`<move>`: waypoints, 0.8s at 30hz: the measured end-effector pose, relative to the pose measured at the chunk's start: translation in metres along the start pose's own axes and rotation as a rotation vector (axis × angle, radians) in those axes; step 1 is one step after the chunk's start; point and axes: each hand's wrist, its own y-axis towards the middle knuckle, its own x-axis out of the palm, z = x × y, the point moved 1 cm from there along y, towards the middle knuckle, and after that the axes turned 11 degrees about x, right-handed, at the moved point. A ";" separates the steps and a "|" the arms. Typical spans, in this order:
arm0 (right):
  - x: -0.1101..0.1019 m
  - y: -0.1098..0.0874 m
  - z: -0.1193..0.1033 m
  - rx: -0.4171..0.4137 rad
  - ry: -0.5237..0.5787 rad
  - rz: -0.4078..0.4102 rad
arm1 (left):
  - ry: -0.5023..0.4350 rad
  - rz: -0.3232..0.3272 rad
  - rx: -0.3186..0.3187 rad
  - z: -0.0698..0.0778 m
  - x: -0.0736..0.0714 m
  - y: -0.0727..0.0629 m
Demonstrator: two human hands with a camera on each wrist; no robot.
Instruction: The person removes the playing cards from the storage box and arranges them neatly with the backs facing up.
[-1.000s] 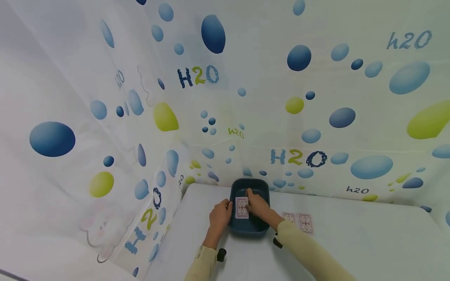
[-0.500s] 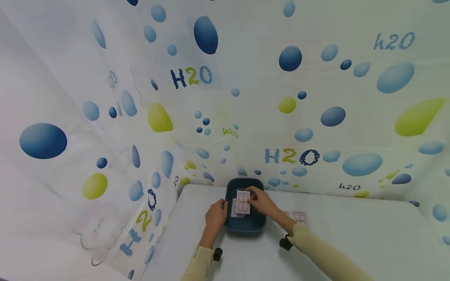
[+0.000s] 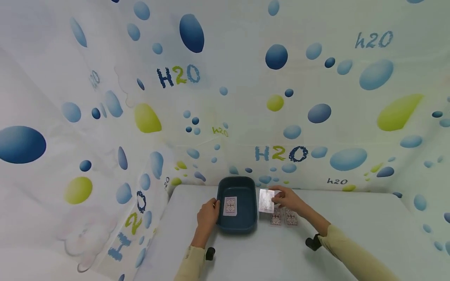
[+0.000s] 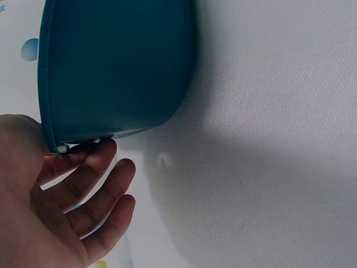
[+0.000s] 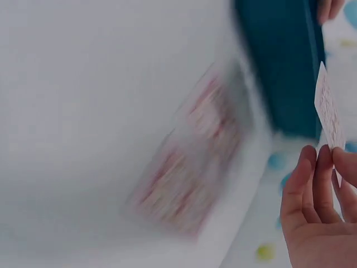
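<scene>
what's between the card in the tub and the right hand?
Head view: bare tub floor, right wall, a sliver of table, then another card the right hand pinches.

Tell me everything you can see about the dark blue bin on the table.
The bin is dark teal-blue, rectangular with rounded corners, and looks like smooth plastic. It has raised walls, a narrow rim and an open top. It stands upright on the white table, its longer sides running away from the person. At least one card with a red-patterned back lies flat inside, left of the middle. The left hand holds the bin's left rim, with fingers against the outer wall.
</scene>
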 end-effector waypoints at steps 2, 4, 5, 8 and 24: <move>-0.014 -0.005 0.014 -0.001 -0.015 -0.002 | -0.002 0.001 -0.002 -0.001 -0.001 0.000; -0.026 -0.009 0.028 0.008 -0.030 -0.003 | -0.004 0.002 -0.005 -0.001 -0.001 0.000; -0.031 -0.011 0.035 0.017 -0.039 0.000 | -0.004 0.003 -0.007 -0.001 0.000 0.000; -0.046 -0.017 0.054 0.063 -0.063 -0.002 | -0.008 -0.001 -0.006 0.000 0.001 0.001; -0.091 -0.035 0.110 0.073 -0.215 -0.017 | 0.004 0.003 0.006 0.000 0.002 0.001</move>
